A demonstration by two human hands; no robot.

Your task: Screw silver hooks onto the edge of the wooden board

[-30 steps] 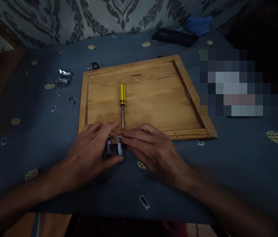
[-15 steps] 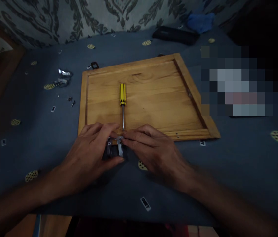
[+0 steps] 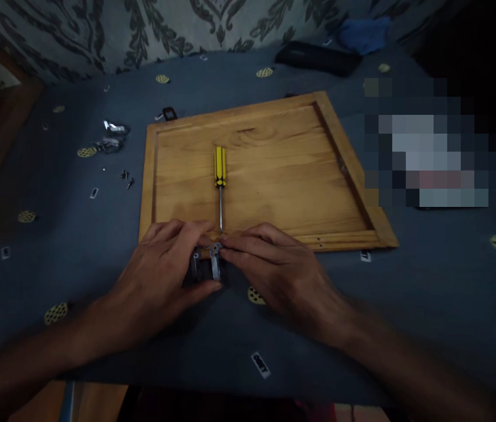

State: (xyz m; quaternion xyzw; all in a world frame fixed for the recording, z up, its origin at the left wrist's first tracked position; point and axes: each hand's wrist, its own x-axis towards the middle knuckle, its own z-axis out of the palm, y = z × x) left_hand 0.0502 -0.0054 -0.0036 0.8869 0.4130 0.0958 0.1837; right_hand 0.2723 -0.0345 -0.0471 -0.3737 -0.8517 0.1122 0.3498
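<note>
A metal cabinet hinge (image 3: 215, 264) sits at the near edge of a wooden cabinet door (image 3: 230, 111), its arm pointing toward me. My left hand (image 3: 160, 269) is closed around the hinge from the left, thumb below it and fingers over the door's frame. From the right, my right hand (image 3: 283, 269) brings its fingertips pressed together against the hinge plate; whatever lies between them is hidden. Just beyond the fingers, a screwdriver (image 3: 220, 167) with a yellow and black handle lies on the door panel, its shaft pointing at the hinge.
Left of the door lie more metal hinge parts (image 3: 111, 143) and several small screws (image 3: 127, 177) on the dark patterned cloth (image 3: 76, 246). A black case (image 3: 318, 58) and a blue cloth (image 3: 364, 35) are at the back. At right, a blurred-out patch hides part of the view.
The view shifts very slightly. Both hands stay at the hinge, with hardly any visible finger movement; the door and screwdriver lie as before.
</note>
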